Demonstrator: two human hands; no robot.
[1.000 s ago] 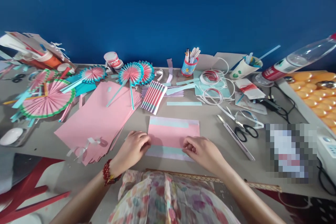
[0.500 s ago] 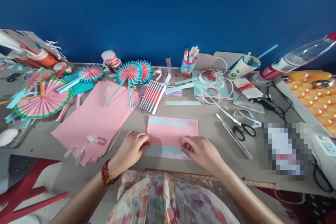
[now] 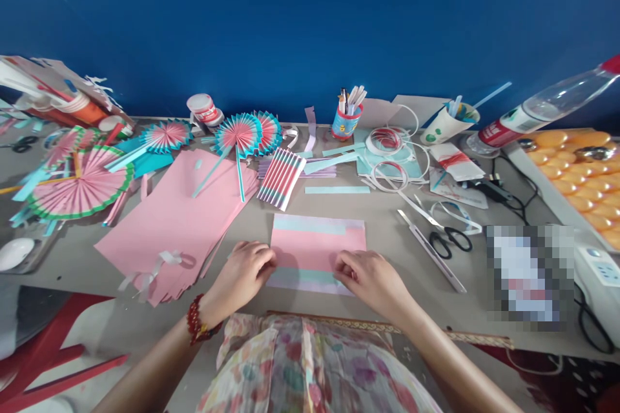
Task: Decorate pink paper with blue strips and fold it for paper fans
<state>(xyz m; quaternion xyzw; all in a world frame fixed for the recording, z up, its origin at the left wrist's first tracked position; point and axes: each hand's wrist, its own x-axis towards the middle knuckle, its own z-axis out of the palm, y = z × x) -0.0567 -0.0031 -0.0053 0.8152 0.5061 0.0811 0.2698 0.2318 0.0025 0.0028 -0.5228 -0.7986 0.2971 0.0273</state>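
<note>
A pink sheet of paper lies flat in front of me, with a pale blue strip along its far side. Another pale blue strip crosses the near part, above a lavender border. My left hand is closed at the sheet's left edge, thumb and fingers pressed together. Over the right part of the sheet, my right hand is closed with curled fingers touching the paper. Its fingertips are partly hidden. Just beyond the sheet sits a pleated striped paper.
Pink sheets are piled on the left, near folded paper fans. Scissors and a slim cutter lie right. Behind stand a pen cup and a tilted bottle. A blurred object lies at the right.
</note>
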